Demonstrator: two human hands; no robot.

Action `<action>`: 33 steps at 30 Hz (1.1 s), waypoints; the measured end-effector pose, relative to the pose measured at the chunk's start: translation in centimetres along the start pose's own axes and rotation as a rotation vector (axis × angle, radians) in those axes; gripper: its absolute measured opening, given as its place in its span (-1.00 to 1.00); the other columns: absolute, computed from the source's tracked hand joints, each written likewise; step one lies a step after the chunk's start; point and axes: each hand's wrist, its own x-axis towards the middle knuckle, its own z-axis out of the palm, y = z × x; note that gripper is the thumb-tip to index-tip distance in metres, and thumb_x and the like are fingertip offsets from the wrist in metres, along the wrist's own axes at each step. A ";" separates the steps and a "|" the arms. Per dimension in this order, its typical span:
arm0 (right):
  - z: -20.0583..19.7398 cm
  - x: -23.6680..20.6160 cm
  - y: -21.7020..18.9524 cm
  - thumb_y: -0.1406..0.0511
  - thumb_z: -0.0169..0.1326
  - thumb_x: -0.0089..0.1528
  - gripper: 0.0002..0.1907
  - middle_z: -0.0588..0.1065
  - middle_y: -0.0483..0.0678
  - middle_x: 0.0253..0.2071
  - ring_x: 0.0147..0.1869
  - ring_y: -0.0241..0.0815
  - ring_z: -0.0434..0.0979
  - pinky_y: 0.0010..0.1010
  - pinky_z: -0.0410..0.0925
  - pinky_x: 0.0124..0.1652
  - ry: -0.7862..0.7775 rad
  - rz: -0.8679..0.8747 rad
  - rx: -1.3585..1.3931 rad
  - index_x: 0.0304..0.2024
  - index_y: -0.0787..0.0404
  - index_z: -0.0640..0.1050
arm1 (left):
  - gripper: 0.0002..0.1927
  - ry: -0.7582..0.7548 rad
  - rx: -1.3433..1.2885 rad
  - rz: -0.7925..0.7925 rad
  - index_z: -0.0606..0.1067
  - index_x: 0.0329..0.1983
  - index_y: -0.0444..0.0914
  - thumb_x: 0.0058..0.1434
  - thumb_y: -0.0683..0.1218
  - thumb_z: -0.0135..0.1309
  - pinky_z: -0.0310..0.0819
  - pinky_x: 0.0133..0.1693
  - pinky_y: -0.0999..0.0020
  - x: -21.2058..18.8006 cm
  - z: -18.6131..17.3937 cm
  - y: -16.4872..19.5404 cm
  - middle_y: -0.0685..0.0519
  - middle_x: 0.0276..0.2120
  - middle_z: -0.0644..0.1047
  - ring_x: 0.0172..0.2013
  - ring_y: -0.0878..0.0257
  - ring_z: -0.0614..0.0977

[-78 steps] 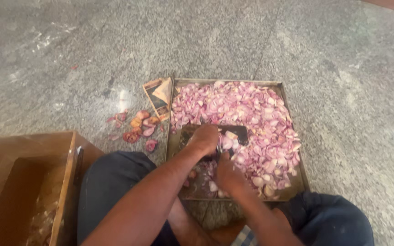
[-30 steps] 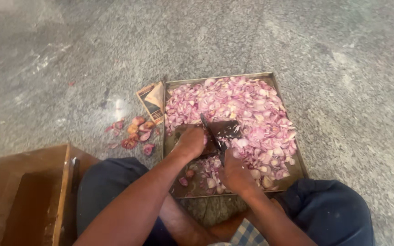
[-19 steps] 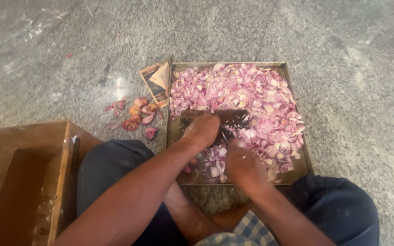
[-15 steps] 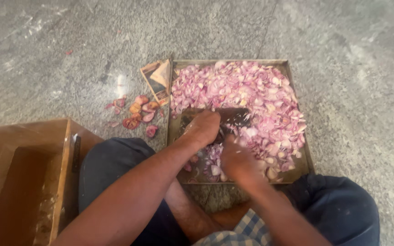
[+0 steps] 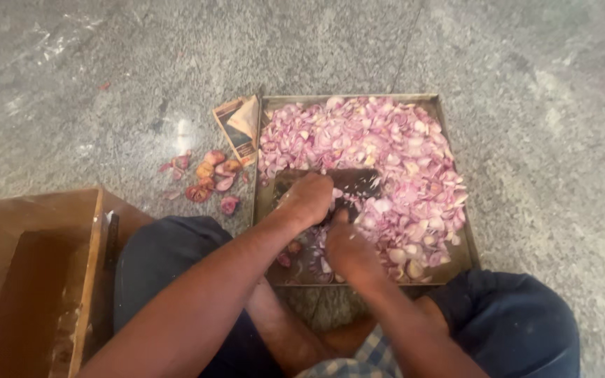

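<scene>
Over the metal tray [image 5: 456, 238] on the floor, left hand [image 5: 307, 198] curls around a dark blade [image 5: 355, 183]; right hand [image 5: 346, 250] is bunched on sliced onion [image 5: 386, 140] just beside it.

grey speckled stone floor [image 5: 498, 63], glare patches

Pink-purple onion pieces [image 5: 386, 147] on a dull brownish-grey metal tray [image 5: 437, 108].

Speckled grey stone floor [image 5: 106, 84]; reddish-brown onion skins [image 5: 208, 178] by the tray's left edge; brown wooden box [image 5: 29, 280]; dark blue trousers [image 5: 519, 329]; checked cloth [image 5: 358, 360].
</scene>
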 end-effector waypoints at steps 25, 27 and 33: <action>4.5 -2.9 0.3 0.34 0.03 0.17 -0.22 0.55 0.35 -0.32 -0.13 0.30 0.62 0.00 0.47 -0.10 0.304 -0.229 -0.037 0.28 0.71 0.04 | -0.74 0.075 -0.183 -0.107 0.63 -0.29 -0.39 0.17 -0.07 0.10 0.54 -0.06 0.00 -2.0 1.2 -4.2 -0.31 -0.27 0.62 -0.15 -0.21 0.65; 4.7 -3.4 -0.6 0.39 -0.07 0.22 -0.40 0.55 0.34 -0.27 -0.13 0.29 0.63 0.02 0.48 -0.11 0.185 -0.078 -0.036 0.25 0.62 0.14 | -0.79 0.194 -0.169 -0.097 0.62 -0.27 -0.38 0.22 -0.14 0.05 0.53 -0.05 -0.05 -1.9 1.7 -4.8 -0.31 -0.25 0.62 -0.12 -0.23 0.64; 1.7 -4.0 -3.0 0.38 -0.17 0.26 -0.61 0.55 0.33 -0.18 -0.07 0.32 0.61 0.08 0.46 -0.08 0.002 0.049 -0.144 0.11 0.46 0.25 | -0.81 0.098 -0.132 -0.070 0.61 -0.26 -0.39 0.12 -0.18 0.13 0.52 0.01 -0.02 -1.5 1.4 -4.8 -0.33 -0.19 0.59 -0.05 -0.22 0.62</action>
